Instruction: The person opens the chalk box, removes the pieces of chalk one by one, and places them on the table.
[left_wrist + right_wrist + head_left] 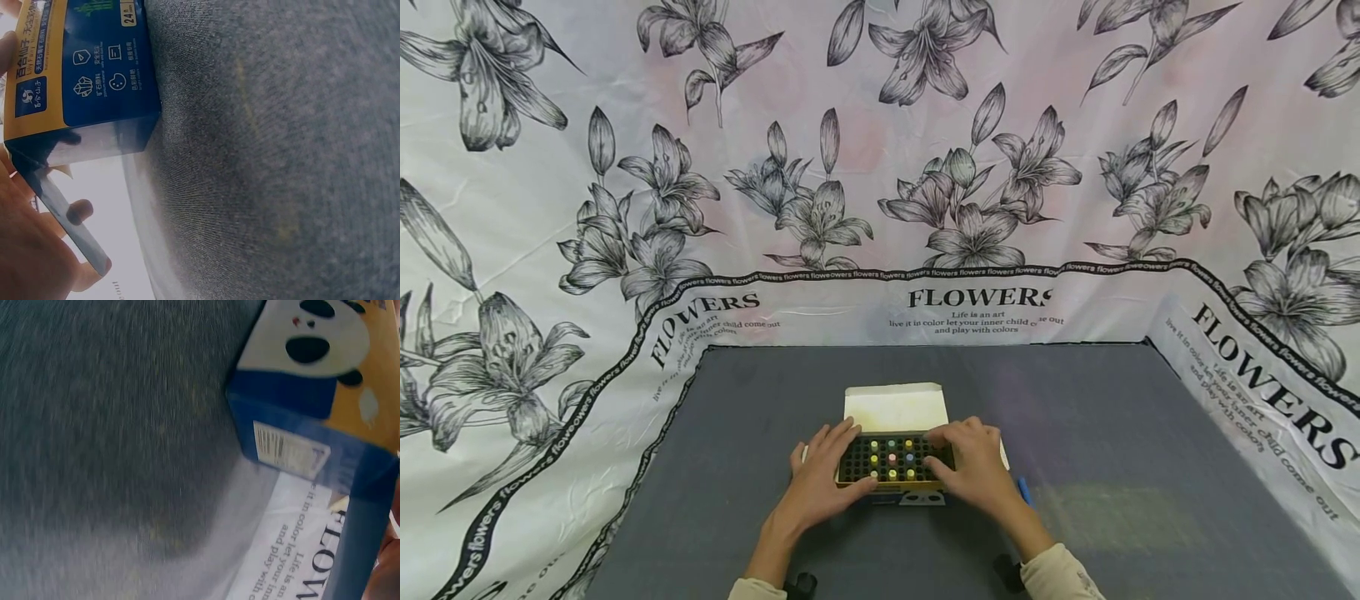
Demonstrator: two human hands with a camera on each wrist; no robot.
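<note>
Left hand (823,475) first, in the head view: it lies at the left end of an open, blue and yellow cardboard box (895,487), grasping that end, thumb at the front edge and fingers spread along the side toward the back. The right hand (973,462) arches over the right end, thumb and index finger bent and apart above a black tray full of round holes (861,465); whether it pinches anything cannot be told. Between the hands, small coloured cylinders, yellow, pink, blue and green (892,459), stand in the tray in three rows of three. A cream cardboard lid (895,408) rises behind, and a slim blue stick (1025,490) lies beside the right wrist. The box sits on a dark grey tabletop (1135,467).

In the left wrist view, the thumb touches the printed face while the other fingers reach behind a glossy blue side flap (65,219), one fingertip showing past its edge.

In the right wrist view, the box shows a printed panda (334,337) and a white barcode label (290,450); only slivers of the fingers appear, near another blue flap (362,544).
</note>
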